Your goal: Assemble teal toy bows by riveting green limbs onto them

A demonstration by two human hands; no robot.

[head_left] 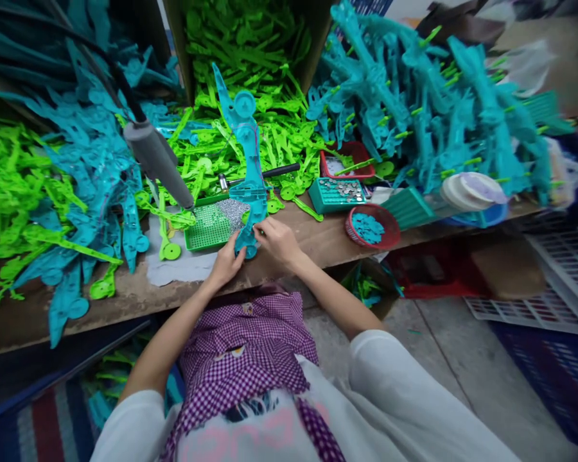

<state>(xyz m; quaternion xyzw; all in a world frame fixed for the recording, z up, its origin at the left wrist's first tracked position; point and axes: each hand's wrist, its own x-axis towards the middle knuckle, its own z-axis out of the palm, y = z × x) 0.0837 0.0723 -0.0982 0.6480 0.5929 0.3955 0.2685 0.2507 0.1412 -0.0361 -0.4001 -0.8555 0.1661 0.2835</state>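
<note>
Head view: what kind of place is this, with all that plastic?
Probably a small assembly workshop for plastic toys. Heaps of teal parts and green parts cover a wooden bench, and a hanging power screwdriver sits over a tray of screws.

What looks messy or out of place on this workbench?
Little silver bits are heaped loose on the green tray beside the teal part both hands hold. Green pieces pour from the cardboard box over the bench.

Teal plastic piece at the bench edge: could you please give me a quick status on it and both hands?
Both hands on teal piece, left hand and right hand at its base. Piece upright over green tray. Hanging grey tool close left.
</note>
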